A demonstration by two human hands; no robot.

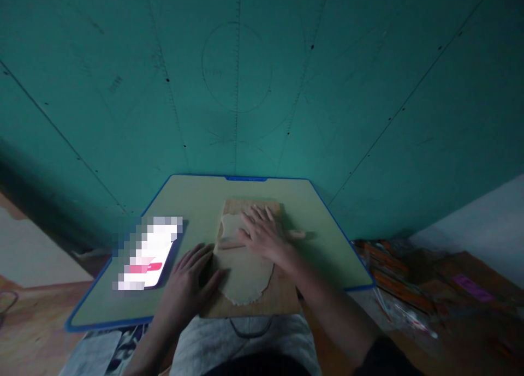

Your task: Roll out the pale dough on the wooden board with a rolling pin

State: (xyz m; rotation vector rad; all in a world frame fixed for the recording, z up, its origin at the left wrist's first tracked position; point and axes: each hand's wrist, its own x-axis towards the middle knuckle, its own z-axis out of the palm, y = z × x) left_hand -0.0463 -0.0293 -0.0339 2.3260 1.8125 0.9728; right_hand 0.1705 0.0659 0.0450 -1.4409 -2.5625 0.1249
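Note:
A flattened sheet of pale dough [244, 275] lies on a wooden board [286, 297]. Across its upper part rests a thin wooden rolling pin [231, 245], whose right end sticks out past the board. My right hand [262, 231] lies over the pin and the upper dough, palm down, fingers spread. What its palm touches is hidden. At the left edge of the board my left hand [198, 275] rests with thumb and fingers apart, the thumb reaching onto the dough's edge, with nothing held in it.
The board stands on a pale table [327, 256] with a blue rim. On the table's left lies a lit phone or tablet [158, 256], partly pixelated. A green wall [254, 92] rises behind. Cardboard and plastic items [409, 288] lie on the floor at right.

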